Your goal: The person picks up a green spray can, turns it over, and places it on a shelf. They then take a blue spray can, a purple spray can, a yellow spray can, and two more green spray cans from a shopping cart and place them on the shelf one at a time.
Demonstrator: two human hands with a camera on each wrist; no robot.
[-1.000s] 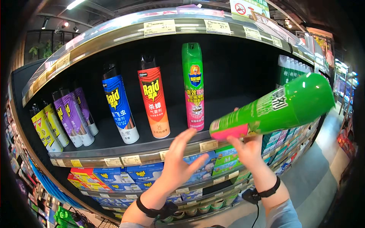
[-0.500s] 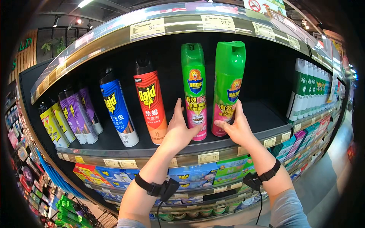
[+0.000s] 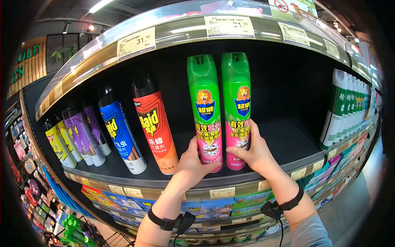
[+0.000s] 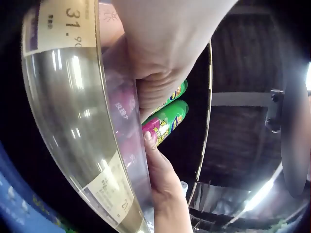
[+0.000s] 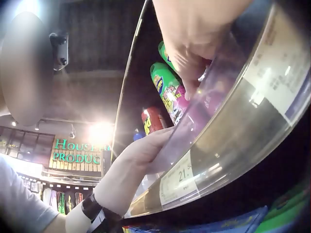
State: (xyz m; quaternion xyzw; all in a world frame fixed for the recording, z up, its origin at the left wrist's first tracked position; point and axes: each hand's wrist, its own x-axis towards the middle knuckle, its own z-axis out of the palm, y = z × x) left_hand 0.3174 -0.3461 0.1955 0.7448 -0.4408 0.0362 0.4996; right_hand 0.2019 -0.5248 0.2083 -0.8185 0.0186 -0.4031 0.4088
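Right can [image 3: 236, 99] now closer to left can [image 3: 204, 103]
Left hand [image 3: 190, 165] curls low round left can, right hand [image 3: 258, 153] low round right can; both now face forward, evening the pair.

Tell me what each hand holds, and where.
Left hand: left green can. Right hand: right green can. Each can is gripped by its pink lower part.

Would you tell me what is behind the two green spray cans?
Around the left green can and the right green can, only the dark shelf interior shows; anything directly behind them is covered, so I cannot tell.
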